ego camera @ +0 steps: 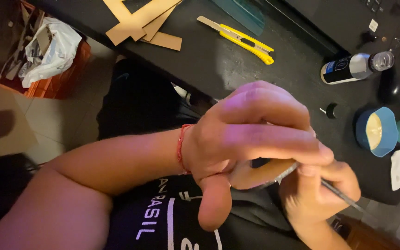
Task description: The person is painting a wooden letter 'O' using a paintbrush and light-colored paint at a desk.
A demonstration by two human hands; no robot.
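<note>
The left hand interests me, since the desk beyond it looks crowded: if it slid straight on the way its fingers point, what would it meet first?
Probably the blue bowl of pale paint: the left hand points right across the black desk, and the bowl lies nearest in that line. Depth is unclear, so it might pass above.

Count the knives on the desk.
1: a yellow utility knife near the desk's far edge, right of the cardboard strips. The hands may hide others.

- Bare stretch of dark desk [237, 69] lies between the yellow knife [241, 39] and the hands.
- Right side is crowded: bottle [355, 68], blue bowl [377, 132], small cap [332, 110].
</note>
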